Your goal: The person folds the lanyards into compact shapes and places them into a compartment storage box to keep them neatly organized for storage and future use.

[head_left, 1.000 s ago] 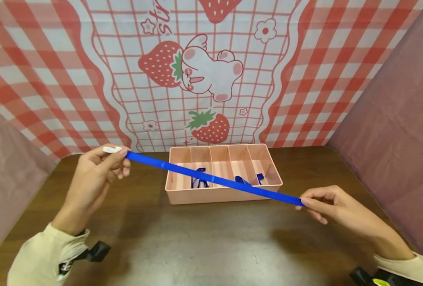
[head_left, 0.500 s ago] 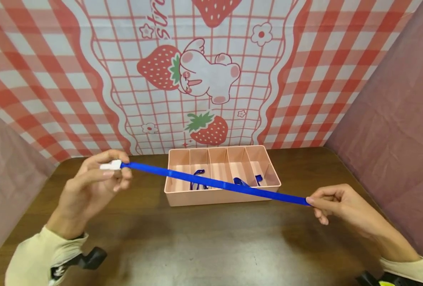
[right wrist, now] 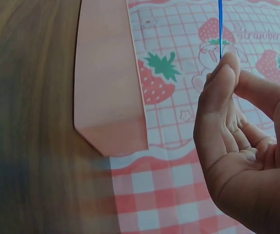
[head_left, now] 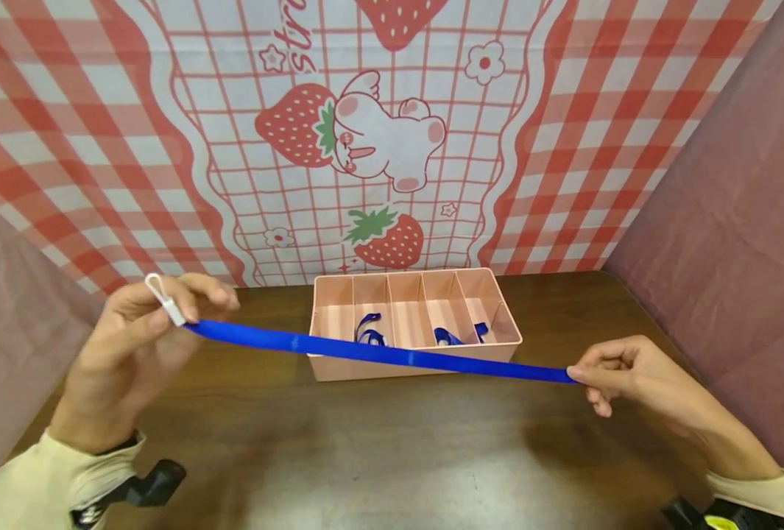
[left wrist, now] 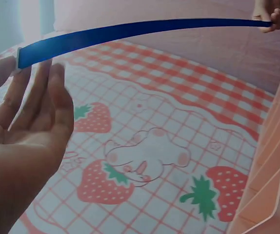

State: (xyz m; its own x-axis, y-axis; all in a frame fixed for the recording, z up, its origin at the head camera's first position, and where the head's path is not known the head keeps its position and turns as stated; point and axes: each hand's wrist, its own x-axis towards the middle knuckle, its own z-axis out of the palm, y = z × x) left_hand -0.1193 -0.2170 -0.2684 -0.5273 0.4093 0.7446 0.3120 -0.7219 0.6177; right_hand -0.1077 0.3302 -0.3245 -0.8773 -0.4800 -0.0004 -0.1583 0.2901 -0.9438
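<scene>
A blue lanyard strap (head_left: 365, 352) is stretched between my two hands, sloping slightly down to the right in the head view. My left hand (head_left: 123, 353) pinches its left end at a white plastic clip (head_left: 171, 309) with a small loop pointing up. At the other end, my right hand (head_left: 623, 379) pinches the strap tip between thumb and forefinger. In the right wrist view the strap (right wrist: 221, 27) shows edge-on above the fingertips. Behind it stands a pink divided box (head_left: 345, 372), its front rim partly hidden by the strap.
Coiled blue straps lie in the box: one (head_left: 369, 335) in the second compartment from the left, another (head_left: 446, 337) in the fourth, a piece (head_left: 481, 331) in the fifth. The wooden table (head_left: 392, 449) ends at a strawberry-print cloth (head_left: 392, 110) hanging behind.
My left hand has moved left and down, and the white clip has turned from lying flat to loop-up. The strap is less steeply tilted. My right hand has shifted slightly right.
</scene>
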